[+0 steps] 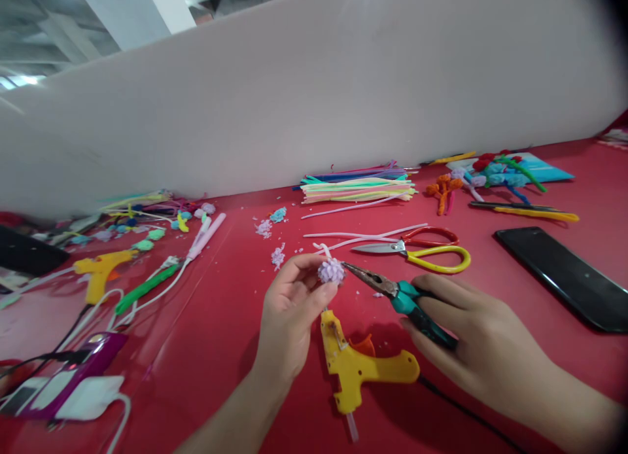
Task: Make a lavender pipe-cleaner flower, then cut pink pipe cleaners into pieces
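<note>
While the left hand [292, 310] is pinching the lilac flower [331, 270] above the table [196, 369], the right hand [475, 323] is gripping the pliers [404, 299], their long axis slanting leftward to the flower's right side; tips possibly touching, too small to tell.

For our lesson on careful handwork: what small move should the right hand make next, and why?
The right hand might nudge the pliers toward the lilac piece: they point at its edge, and the left hand pinches it.
</note>
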`<state>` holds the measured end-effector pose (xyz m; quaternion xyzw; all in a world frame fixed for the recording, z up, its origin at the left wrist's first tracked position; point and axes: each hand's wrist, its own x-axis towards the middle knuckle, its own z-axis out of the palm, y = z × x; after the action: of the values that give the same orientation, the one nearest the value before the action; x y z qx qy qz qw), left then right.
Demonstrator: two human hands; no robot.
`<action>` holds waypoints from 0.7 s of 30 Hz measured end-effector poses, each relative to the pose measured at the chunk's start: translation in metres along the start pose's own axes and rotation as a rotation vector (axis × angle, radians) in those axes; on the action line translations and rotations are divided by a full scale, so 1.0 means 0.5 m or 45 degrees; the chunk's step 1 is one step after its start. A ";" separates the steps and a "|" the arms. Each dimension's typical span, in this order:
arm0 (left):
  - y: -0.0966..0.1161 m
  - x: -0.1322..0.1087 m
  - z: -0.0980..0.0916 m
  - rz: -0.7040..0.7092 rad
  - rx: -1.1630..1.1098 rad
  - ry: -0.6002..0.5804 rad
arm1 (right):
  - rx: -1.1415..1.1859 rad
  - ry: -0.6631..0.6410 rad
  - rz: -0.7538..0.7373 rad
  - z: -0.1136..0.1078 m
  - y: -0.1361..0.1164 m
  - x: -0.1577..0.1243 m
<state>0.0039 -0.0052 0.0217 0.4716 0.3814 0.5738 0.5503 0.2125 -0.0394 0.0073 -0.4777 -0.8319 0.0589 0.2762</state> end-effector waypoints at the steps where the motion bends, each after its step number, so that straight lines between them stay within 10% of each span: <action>1: -0.001 -0.001 0.001 0.006 0.014 0.011 | -0.047 0.024 -0.013 0.001 0.000 0.000; 11: -0.009 0.000 -0.002 0.010 0.076 0.034 | -0.416 0.138 -0.125 0.004 -0.006 -0.002; 21: 0.008 0.016 -0.018 -0.125 -0.174 -0.097 | 0.134 0.025 -0.030 -0.012 0.018 0.012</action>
<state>-0.0055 0.0032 0.0242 0.4353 0.3429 0.5525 0.6226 0.2200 -0.0305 0.0116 -0.4531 -0.8305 0.0947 0.3099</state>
